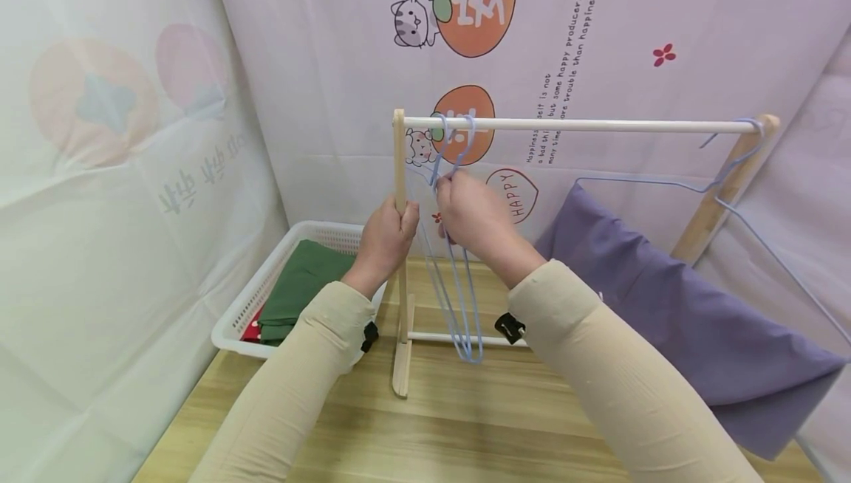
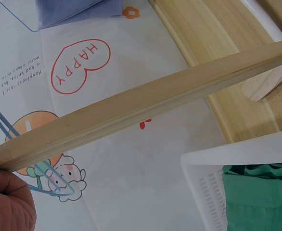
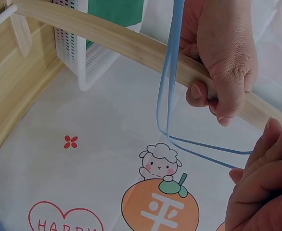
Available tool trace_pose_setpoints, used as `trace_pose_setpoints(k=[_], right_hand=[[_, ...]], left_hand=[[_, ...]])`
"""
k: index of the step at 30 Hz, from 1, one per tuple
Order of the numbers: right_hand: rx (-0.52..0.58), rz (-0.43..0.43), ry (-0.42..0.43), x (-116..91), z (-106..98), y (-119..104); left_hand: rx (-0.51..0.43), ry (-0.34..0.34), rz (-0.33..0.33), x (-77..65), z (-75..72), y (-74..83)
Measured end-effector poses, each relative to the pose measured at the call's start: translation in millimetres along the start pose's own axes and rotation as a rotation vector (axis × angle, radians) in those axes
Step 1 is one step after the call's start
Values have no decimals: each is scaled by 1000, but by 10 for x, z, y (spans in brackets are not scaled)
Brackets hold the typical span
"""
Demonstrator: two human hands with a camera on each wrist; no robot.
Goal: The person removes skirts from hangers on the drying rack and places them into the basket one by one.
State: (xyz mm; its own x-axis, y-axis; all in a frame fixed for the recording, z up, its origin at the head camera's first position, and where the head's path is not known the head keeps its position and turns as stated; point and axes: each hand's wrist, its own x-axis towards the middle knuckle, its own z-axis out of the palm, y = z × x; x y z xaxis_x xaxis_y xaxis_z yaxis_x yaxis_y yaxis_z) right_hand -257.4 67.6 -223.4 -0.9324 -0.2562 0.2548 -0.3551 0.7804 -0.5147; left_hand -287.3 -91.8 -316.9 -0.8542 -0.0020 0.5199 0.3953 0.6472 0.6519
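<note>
My left hand (image 1: 385, 241) grips the upright wooden post (image 1: 400, 158) at the rack's left end. In the right wrist view its fingers and thumb (image 3: 230, 98) wrap around that post. Just right of it, my right hand (image 1: 480, 218) holds the light blue hangers (image 1: 480, 350) near their necks, its fingers curled in. Two hanger hooks loop over the white rail (image 1: 585, 125) above. Below the hands the hanger frames dangle close together, bare of cloth. Part of my right hand's grip is hidden behind its own knuckles.
At the rack's right end, purple cloth (image 1: 638, 283) hangs on another blue hanger (image 1: 638, 179). A white basket (image 1: 222, 331) with folded green cloth (image 1: 306, 276) and a bit of red cloth (image 1: 253, 328) stands left on the wooden table (image 1: 359, 431). Printed curtains surround it.
</note>
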Motion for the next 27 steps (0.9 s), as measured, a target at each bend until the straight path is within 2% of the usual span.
trace_pose_setpoints(k=[11, 19, 27], right_hand=[[31, -11, 23, -13, 4, 5], [100, 4, 48, -48, -2, 17], [102, 20, 68, -90, -66, 60]], left_hand=[[-8, -2, -16, 1, 14, 1], [-15, 0, -46, 0, 12, 19], [-26, 10, -49, 3, 30, 21]])
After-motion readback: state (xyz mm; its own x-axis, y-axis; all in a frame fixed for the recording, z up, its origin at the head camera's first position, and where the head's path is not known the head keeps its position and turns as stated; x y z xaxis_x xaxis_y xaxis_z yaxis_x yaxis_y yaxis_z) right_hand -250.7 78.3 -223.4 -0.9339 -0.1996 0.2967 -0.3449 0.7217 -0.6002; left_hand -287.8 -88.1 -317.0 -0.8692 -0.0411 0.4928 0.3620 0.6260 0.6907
